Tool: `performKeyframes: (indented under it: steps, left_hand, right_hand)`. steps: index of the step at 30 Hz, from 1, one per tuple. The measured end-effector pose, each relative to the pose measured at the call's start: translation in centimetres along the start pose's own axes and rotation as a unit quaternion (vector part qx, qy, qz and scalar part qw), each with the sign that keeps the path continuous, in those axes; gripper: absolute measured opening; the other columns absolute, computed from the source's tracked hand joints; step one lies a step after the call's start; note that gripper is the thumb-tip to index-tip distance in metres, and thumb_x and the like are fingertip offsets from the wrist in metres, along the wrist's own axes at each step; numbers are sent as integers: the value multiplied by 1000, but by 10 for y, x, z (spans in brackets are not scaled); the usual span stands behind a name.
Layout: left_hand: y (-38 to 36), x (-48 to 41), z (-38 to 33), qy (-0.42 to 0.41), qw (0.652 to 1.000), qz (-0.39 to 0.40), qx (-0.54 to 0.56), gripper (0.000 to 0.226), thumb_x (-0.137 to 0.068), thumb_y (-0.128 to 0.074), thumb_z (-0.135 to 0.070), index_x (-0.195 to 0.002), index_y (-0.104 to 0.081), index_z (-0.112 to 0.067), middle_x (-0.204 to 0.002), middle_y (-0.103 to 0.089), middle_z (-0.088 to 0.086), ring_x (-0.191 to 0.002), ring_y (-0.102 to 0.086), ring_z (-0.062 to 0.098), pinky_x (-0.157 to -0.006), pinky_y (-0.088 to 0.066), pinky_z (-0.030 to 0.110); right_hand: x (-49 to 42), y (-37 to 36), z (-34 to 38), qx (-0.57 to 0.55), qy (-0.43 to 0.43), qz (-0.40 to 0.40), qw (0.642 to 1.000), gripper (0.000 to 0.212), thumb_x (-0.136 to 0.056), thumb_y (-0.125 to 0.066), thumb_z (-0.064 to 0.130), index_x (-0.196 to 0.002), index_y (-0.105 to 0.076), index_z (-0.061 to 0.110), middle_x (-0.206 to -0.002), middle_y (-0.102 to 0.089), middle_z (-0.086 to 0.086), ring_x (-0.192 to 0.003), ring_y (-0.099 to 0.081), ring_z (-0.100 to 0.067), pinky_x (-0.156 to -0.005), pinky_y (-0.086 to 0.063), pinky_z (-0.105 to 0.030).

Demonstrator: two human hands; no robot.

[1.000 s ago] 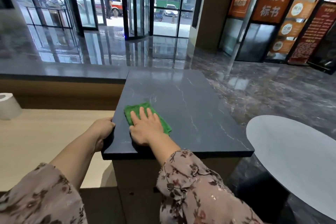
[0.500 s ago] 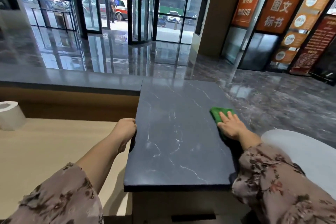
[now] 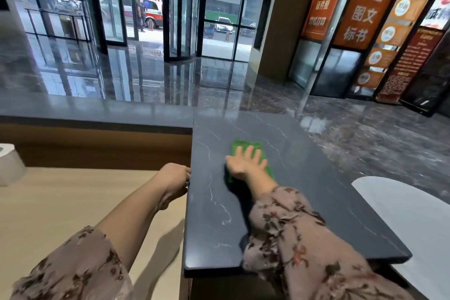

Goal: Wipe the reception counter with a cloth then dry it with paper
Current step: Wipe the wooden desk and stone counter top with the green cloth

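The reception counter [image 3: 304, 178] is a dark grey marble slab with white veins, running away from me. A green cloth [image 3: 247, 147] lies flat on its middle part. My right hand [image 3: 246, 163] presses on the cloth with fingers spread, covering its near half. My left hand [image 3: 174, 179] is curled over the counter's left edge, fingers hidden below the rim. A roll of white paper [image 3: 9, 165] stands at the far left on the lower wooden desk.
A lower beige desk [image 3: 60, 202] lies left of the counter. A second dark counter section [image 3: 97, 112] runs across behind it. A round white table [image 3: 409, 214] sits below right. Beyond are a glossy lobby floor and glass doors.
My right hand slid the cloth from the counter's near left corner to its right edge, then back toward the middle and farther away. My left hand kept its hold on the left edge.
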State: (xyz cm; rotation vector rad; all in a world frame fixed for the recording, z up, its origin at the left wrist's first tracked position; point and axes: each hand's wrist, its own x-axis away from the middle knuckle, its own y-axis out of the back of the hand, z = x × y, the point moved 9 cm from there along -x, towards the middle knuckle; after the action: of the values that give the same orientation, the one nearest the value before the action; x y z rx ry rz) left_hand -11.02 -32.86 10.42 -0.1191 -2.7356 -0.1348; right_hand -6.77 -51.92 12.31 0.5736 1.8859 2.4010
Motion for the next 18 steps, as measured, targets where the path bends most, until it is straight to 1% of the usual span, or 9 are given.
performKeyframes:
  steps: [3, 7, 8, 9, 10, 11, 13, 15, 18]
  left_hand:
    - [5, -5, 11, 17, 998, 5, 56, 40, -85, -32, 8, -105, -67, 2, -90, -54, 14, -83, -47, 22, -70, -41, 27]
    - [6, -4, 18, 38, 990, 7, 136, 28, -90, -34, 6, -95, -59, -5, -84, -52, 12, -69, -50, 16, -50, -43, 21]
    - [6, -2, 19, 51, 987, 8, 152, 28, -94, -32, 4, -94, -59, -5, -82, -54, 10, -70, -52, 15, -54, -49, 21]
    - [6, -3, 19, 60, 985, 4, 159, 30, -96, -32, 2, -95, -61, -4, -83, -58, 9, -73, -56, 15, -66, -52, 24]
    - [6, -2, 18, 67, 985, 1, 158, 30, -97, -32, 1, -95, -62, -4, -83, -61, 9, -75, -58, 16, -75, -51, 26]
    - [7, -3, 16, 71, 986, -3, 151, 28, -98, -34, 0, -97, -61, -4, -81, -61, 8, -74, -58, 16, -78, -49, 27]
    - [10, -7, 14, 79, 987, -13, 136, 24, -98, -37, -3, -102, -60, -4, -77, -58, 8, -73, -55, 17, -78, -48, 29]
    - [14, -8, 14, 92, 988, -16, 120, 25, -97, -38, -4, -106, -61, 0, -82, -60, 11, -78, -57, 21, -81, -51, 32]
    - [17, -10, 11, 103, 989, -14, 103, 27, -95, -42, -5, -111, -62, 0, -86, -64, 14, -78, -59, 22, -68, -53, 30]
  right_hand:
    - [20, -22, 81, 18, 117, 29, 993, 62, -101, -20, 40, -154, 4, 20, -158, 19, -10, -145, 19, -33, -116, 12, -52]
    - [29, -30, 110, 55, 222, 52, 972, 59, -101, -21, 36, -154, 1, 23, -160, 16, -7, -146, 16, -29, -118, 8, -49]
    - [25, -27, 106, 67, 241, 53, 967, 58, -101, -21, 36, -154, 1, 24, -160, 15, -7, -147, 14, -28, -118, 6, -48]
    - [18, -24, 98, 79, 254, 52, 963, 57, -102, -21, 37, -154, 0, 24, -160, 13, -7, -147, 12, -27, -119, 3, -46]
    - [10, -19, 87, 87, 259, 50, 961, 57, -103, -21, 36, -154, 0, 25, -161, 12, -7, -148, 11, -26, -120, 1, -45]
    - [-1, -13, 74, 89, 254, 49, 962, 57, -103, -21, 36, -154, 0, 25, -161, 11, -6, -148, 10, -25, -120, 0, -44]
    - [-27, 0, 42, 91, 227, 40, 969, 57, -103, -22, 36, -154, 1, 25, -161, 11, -7, -148, 9, -25, -120, -1, -43]
    - [-48, 15, 1, 86, 179, 29, 980, 57, -103, -22, 35, -154, 1, 24, -161, 12, -7, -148, 9, -25, -119, -2, -43]
    - [-77, 37, -61, 82, 104, 14, 991, 58, -103, -22, 35, -154, 3, 22, -160, 12, -8, -148, 8, -27, -119, -2, -43]
